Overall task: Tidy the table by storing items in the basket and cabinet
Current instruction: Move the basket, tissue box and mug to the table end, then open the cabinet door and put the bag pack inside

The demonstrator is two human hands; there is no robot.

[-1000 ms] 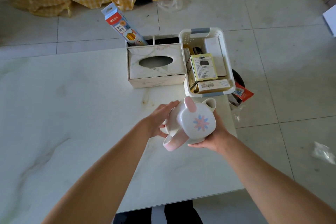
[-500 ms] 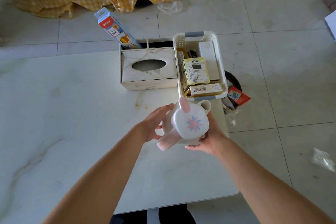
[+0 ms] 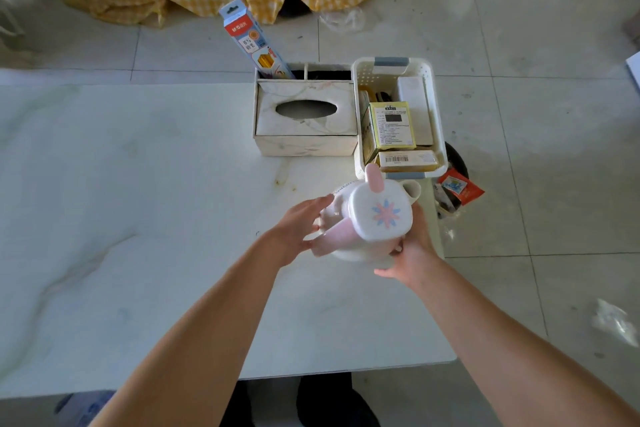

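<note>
both hands (image 3: 298, 229) (image 3: 414, 246) grip a smooth, rounded white jug (image 3: 377, 215) with a pink handle.

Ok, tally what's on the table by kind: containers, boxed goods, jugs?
Containers: 2, the tissue box organiser and the white basket.
Boxed goods: 4, the pencil box, green-yellow box, barcode box, white box.
Jugs: 1, the lidded jug, held in both hands.
Total: 7.
</note>
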